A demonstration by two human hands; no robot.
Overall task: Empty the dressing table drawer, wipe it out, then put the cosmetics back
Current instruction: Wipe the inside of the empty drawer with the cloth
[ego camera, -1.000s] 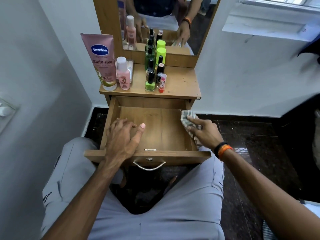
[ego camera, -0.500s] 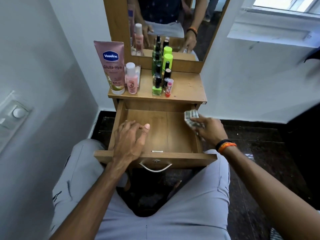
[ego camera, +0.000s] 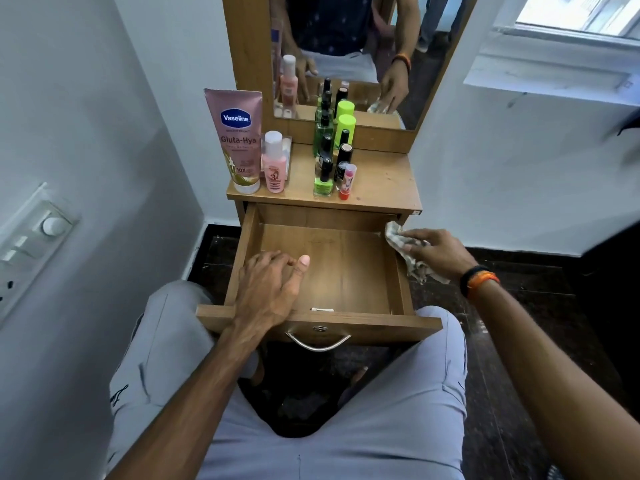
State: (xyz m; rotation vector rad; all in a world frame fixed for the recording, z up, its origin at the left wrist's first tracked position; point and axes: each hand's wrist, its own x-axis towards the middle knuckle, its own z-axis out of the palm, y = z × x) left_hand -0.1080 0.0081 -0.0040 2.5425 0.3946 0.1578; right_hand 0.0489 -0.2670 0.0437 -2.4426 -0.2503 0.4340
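The wooden drawer (ego camera: 349, 271) is pulled out over my knees, its floor bare. My left hand (ego camera: 268, 289) rests flat in the drawer's front left corner, holding nothing. My right hand (ego camera: 438, 252) grips a crumpled grey cloth (ego camera: 394, 237) pressed against the right side wall near the back corner. On the tabletop (ego camera: 384, 183) stand a pink Vaseline tube (ego camera: 237, 140), a small pink bottle (ego camera: 274, 162), a row of green and black nail polish bottles (ego camera: 323, 168), a green-capped bottle (ego camera: 346, 128) and a lip balm stick (ego camera: 347, 181).
A mirror (ego camera: 346, 53) rises behind the tabletop. A white wall with a switch panel (ego camera: 31, 244) closes in on the left; another white wall and a window sill (ego camera: 550, 71) stand to the right. Dark tiled floor (ego camera: 519, 306) lies right of the drawer.
My right hand has slid the cloth along the drawer's right wall from the middle toward the back corner. The left hand has stayed put. My head has tilted, shifting the view.
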